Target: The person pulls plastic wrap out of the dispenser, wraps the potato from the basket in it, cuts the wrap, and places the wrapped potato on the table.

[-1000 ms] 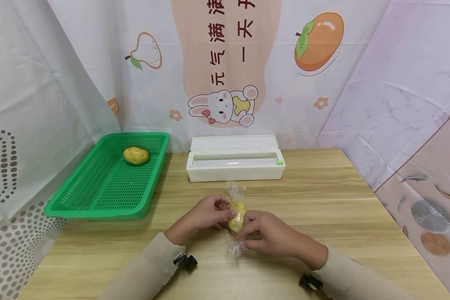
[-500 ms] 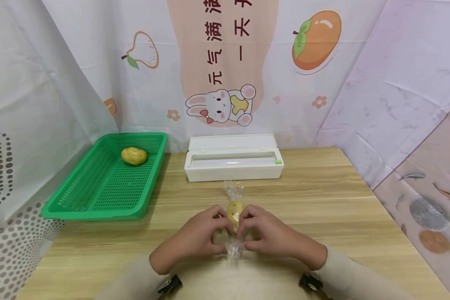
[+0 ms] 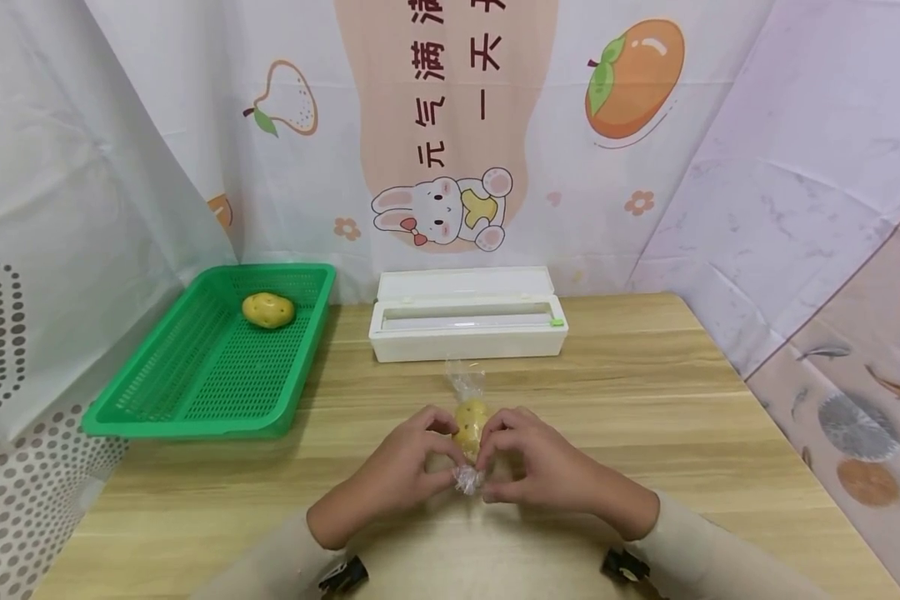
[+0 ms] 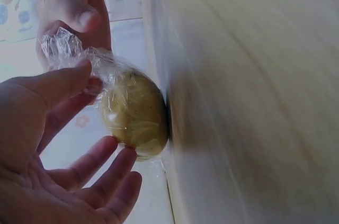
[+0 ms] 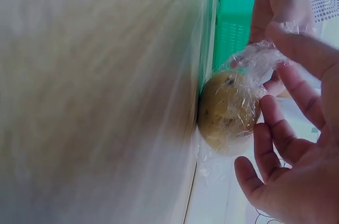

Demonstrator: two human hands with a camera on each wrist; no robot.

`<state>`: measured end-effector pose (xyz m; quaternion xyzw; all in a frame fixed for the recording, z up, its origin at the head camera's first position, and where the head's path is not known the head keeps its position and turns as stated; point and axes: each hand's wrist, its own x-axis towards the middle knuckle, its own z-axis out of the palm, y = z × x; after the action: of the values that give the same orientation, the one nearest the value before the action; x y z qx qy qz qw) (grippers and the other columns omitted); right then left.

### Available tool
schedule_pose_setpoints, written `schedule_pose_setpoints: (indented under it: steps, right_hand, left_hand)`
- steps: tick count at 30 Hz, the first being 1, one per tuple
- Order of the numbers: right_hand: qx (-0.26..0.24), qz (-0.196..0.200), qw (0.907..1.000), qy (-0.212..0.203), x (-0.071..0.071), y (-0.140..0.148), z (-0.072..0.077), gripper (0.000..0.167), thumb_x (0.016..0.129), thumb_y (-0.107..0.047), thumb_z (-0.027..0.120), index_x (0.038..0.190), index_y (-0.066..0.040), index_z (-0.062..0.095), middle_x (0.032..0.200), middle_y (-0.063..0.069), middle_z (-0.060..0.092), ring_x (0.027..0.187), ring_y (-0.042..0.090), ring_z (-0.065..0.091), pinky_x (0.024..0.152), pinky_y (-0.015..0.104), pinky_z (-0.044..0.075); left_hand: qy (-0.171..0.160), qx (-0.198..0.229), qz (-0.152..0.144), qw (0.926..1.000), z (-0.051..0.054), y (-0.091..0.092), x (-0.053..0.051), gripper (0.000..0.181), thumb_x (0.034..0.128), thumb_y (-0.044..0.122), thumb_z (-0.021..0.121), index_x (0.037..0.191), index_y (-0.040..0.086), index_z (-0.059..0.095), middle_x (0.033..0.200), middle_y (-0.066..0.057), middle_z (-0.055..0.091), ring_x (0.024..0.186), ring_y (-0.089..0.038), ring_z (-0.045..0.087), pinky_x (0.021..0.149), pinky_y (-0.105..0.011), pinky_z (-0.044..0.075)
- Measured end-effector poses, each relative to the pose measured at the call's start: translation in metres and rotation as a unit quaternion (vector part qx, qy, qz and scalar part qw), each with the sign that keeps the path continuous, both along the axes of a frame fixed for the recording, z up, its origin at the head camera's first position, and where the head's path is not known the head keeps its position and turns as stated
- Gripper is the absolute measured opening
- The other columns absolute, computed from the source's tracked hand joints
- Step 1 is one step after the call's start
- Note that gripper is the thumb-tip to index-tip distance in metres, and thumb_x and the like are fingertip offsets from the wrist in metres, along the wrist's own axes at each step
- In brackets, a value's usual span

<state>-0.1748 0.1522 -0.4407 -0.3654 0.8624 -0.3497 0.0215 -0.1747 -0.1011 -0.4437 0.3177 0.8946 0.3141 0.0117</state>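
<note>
A potato [image 3: 469,423] wrapped in clear plastic wrap lies on the wooden table between my two hands. The near end of the plastic wrap [image 3: 468,480] is gathered into a bunch. My left hand [image 3: 408,462] pinches this bunch between thumb and index finger from the left, its other fingertips touching the potato's side. From the right, my right hand [image 3: 536,462] pinches the same end with its thumb and index finger, other fingers loosely bent beside the potato. Beyond the potato, the far end of the wrap [image 3: 465,379] spreads loose on the table.
A green basket [image 3: 288,408] at the left holds another potato [image 3: 268,310], which looks unwrapped. Behind my hands, a white cling film dispenser [image 3: 468,346] stands with its lid raised. Printed curtains [image 3: 270,200] hang along the table's back and sides.
My left hand has moved from the potato's side toward me, to the near end of the wrap. That end has been gathered into a tighter bunch. The right hand stays nearly in place.
</note>
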Motion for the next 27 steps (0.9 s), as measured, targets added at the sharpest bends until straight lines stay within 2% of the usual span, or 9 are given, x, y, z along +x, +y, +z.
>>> schedule_pose_setpoints:
  steps: [6, 9, 12, 20, 27]
  right_hand:
    - [-0.014, -0.021, 0.999, 0.037, -0.005, 0.0, 0.001, 0.019, 0.085, -0.02, 0.086, 0.086, -0.034, 0.072, 0.105, -0.016, 0.071, 0.106, 0.003, 0.064, 0.096, 0.036, 0.055]
    - [-0.025, -0.029, 0.9986, 0.035, -0.007, 0.001, 0.002, 0.019, 0.087, -0.018, 0.084, 0.087, -0.032, 0.071, 0.102, -0.017, 0.073, 0.103, 0.002, 0.067, 0.095, 0.036, 0.057]
    - [-0.027, -0.046, 0.9984, 0.015, -0.007, 0.001, 0.005, 0.02, 0.088, -0.016, 0.082, 0.088, -0.032, 0.069, 0.1, -0.02, 0.071, 0.1, 0.0, 0.067, 0.093, 0.038, 0.058]
    - [-0.049, -0.089, 0.993, -0.059, -0.008, 0.0, 0.007, 0.012, 0.095, -0.019, 0.073, 0.089, -0.029, 0.071, 0.097, -0.016, 0.073, 0.097, 0.002, 0.068, 0.091, 0.043, 0.058]
    - [-0.071, -0.1, 0.9869, -0.105, -0.015, 0.001, 0.006, 0.016, 0.098, -0.015, 0.068, 0.089, -0.027, 0.073, 0.096, -0.016, 0.073, 0.099, 0.006, 0.069, 0.097, 0.041, 0.056]
  left_hand:
    - [-0.018, 0.021, 0.022, 0.9994, 0.001, 0.001, -0.004, 0.004, 0.089, 0.023, 0.082, 0.09, 0.02, 0.081, 0.119, 0.005, 0.065, 0.115, -0.012, 0.061, 0.102, -0.039, 0.053]
    - [-0.017, 0.036, 0.033, 0.9987, 0.0, 0.003, -0.007, 0.007, 0.0907, 0.024, 0.081, 0.087, 0.018, 0.08, 0.115, 0.006, 0.068, 0.111, -0.012, 0.064, 0.099, -0.038, 0.054]
    - [-0.016, 0.052, 0.042, 0.9976, 0.0, 0.004, -0.009, 0.01, 0.0922, 0.025, 0.08, 0.084, 0.02, 0.079, 0.111, 0.007, 0.071, 0.108, -0.011, 0.066, 0.096, -0.037, 0.055]
    - [-0.058, 0.072, 0.065, 0.9936, 0.003, 0.005, -0.013, 0.018, 0.0961, 0.029, 0.073, 0.079, 0.028, 0.078, 0.104, 0.016, 0.07, 0.105, -0.008, 0.066, 0.093, -0.037, 0.056]
    - [-0.058, 0.072, 0.088, 0.9918, 0.004, 0.007, -0.017, 0.019, 0.0946, 0.032, 0.073, 0.077, 0.029, 0.079, 0.099, 0.017, 0.07, 0.096, -0.004, 0.066, 0.084, -0.033, 0.057]
